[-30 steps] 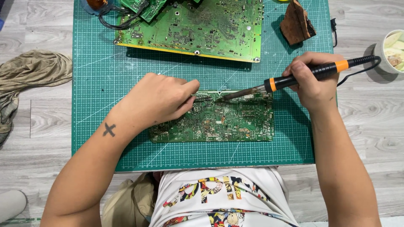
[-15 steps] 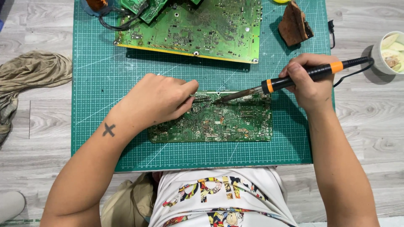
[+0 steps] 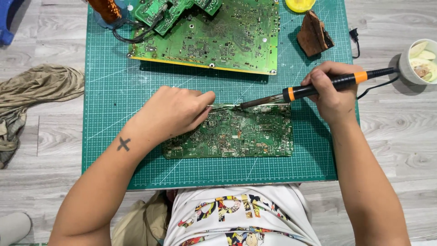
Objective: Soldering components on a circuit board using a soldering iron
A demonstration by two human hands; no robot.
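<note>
- Two hands work over a small green circuit board (image 3: pixel 236 132) that lies flat near the front edge of a green cutting mat (image 3: pixel 114 91), right before the person's body.
- At the board's far edge, the tip of a soldering iron (image 3: pixel 291 93) meets a thin silvery wire (image 3: pixel 223 107); the wire runs from the left hand's fingers to the tip.
- Left hand (image 3: pixel 175 111) rests on the board's left end, fingers curled nearly closed, pinching the wire between fingertips and thumb.
- Right hand (image 3: pixel 332 93) is wrapped in a closed fist around the iron's black handle, just behind its orange band; the handle slants up to the right, with a second orange ring past the hand.
- A black cord (image 3: pixel 373 89) leaves the handle's end and trails off the mat's right edge.
- Farther back on the mat lies a larger green circuit board (image 3: pixel 218 41), with smaller boards stacked on its upper left corner.
- A brown, ragged lump (image 3: pixel 314 38) sits to the right of the large board, and a yellow round tin (image 3: pixel 299 4) sits just beyond it at the top edge.
- A copper coil (image 3: pixel 104 9) stands at the mat's far left corner.
- Off the mat, a white cup (image 3: pixel 416 64) holding pale pieces is at the right, and a tan cloth (image 3: pixel 32 91) lies crumpled on the wooden floor at the left.
</note>
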